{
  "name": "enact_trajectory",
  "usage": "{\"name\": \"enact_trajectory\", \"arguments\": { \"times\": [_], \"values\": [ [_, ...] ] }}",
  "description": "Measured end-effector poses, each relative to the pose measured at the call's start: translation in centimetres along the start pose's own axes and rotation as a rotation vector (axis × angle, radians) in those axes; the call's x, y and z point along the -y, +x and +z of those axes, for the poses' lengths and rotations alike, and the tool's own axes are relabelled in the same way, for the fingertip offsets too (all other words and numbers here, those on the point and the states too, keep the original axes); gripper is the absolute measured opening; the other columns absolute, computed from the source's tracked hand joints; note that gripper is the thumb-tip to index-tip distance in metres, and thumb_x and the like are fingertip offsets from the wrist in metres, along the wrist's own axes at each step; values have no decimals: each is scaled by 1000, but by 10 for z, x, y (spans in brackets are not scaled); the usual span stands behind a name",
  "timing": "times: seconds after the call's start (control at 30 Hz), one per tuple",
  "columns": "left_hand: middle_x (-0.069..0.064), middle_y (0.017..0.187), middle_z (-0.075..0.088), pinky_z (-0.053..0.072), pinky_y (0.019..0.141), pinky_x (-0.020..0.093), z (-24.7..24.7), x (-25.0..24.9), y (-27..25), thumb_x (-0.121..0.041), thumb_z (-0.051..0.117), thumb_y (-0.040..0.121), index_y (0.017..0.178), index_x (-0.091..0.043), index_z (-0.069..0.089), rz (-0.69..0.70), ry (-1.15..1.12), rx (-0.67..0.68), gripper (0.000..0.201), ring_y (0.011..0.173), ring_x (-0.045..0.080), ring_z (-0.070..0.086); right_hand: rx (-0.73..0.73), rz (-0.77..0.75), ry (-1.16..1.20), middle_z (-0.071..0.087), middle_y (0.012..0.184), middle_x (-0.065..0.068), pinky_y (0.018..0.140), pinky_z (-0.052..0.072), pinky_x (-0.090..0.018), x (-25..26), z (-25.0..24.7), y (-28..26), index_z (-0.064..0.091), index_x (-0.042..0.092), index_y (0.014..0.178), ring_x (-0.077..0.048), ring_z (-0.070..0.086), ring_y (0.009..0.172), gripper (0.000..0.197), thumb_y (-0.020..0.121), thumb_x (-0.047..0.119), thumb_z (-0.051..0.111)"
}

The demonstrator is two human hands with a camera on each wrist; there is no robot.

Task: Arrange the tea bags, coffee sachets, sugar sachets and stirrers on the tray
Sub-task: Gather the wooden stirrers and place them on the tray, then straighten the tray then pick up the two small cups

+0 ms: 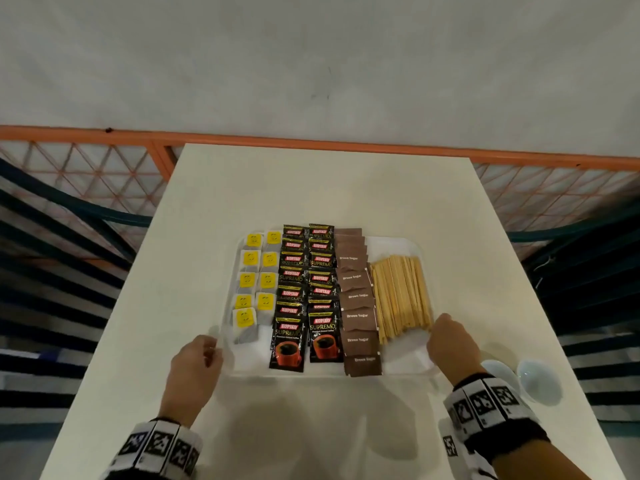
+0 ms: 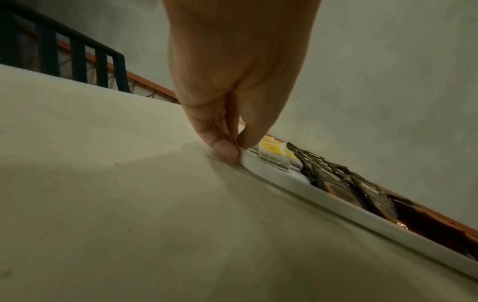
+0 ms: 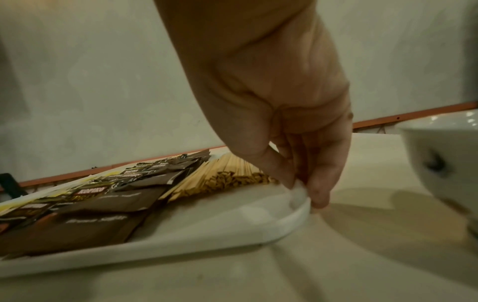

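Note:
A white tray lies mid-table. On it, left to right, run two columns of yellow-tagged tea bags, two columns of black coffee sachets, a column of brown sugar sachets and a bundle of wooden stirrers. My left hand pinches the tray's left rim between thumb and fingers. My right hand pinches the right rim near the stirrers.
The white table has bare room beyond the tray. Two pale bowls stand at my right wrist, one close in the right wrist view. Dark chairs flank the table; an orange railing runs behind.

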State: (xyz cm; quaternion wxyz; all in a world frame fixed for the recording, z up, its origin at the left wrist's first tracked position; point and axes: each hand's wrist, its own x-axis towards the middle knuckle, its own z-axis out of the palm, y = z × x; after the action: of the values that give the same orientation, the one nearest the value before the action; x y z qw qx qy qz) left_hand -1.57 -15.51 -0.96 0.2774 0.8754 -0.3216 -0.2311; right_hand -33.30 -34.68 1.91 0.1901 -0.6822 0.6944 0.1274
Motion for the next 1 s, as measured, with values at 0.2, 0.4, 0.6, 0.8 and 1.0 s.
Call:
{"name": "enact_trajectory", "arguments": {
  "times": [0.2, 0.4, 0.6, 0.8, 1.0],
  "values": [
    [21, 91, 67, 43, 74, 34, -20, 7, 27, -2, 58, 85, 98, 4, 62, -2, 30, -59, 15, 78, 32, 59, 1, -35, 18, 57, 116, -17, 77, 44, -29, 37, -5, 12, 45, -1, 113, -30, 59, 106, 22, 92, 4, 39],
    [24, 101, 67, 45, 86, 39, -38, 8, 77, -4, 58, 86, 105, 5, 62, -24, 81, -75, 22, 92, 37, 62, -11, -85, 59, 57, 116, -18, 80, 46, -32, 79, -11, 31, 46, -2, 112, -31, 59, 106, 22, 92, 3, 39],
    [24, 100, 68, 46, 89, 41, -40, 6, 131, -5, 58, 86, 104, 5, 63, -5, 108, -81, 22, 91, 38, 64, -39, -98, 88, 58, 114, -18, 79, 46, -31, 109, -22, 55, 48, -3, 110, -32, 59, 103, 21, 91, 1, 41],
    [24, 103, 67, 47, 90, 43, -36, 0, 157, -7, 56, 87, 107, 3, 62, -17, 112, -74, 23, 93, 39, 63, -64, -94, 87, 58, 115, -18, 79, 46, -31, 127, -29, 76, 48, -3, 112, -32, 59, 103, 22, 91, 0, 40],
    [24, 106, 66, 47, 91, 45, -36, -1, 165, -9, 55, 89, 110, 3, 60, -25, 128, -74, 25, 96, 39, 62, -69, -69, 102, 57, 115, -17, 81, 46, -32, 134, -30, 83, 47, -2, 114, -31, 58, 104, 23, 91, 1, 42]
  ]
}}
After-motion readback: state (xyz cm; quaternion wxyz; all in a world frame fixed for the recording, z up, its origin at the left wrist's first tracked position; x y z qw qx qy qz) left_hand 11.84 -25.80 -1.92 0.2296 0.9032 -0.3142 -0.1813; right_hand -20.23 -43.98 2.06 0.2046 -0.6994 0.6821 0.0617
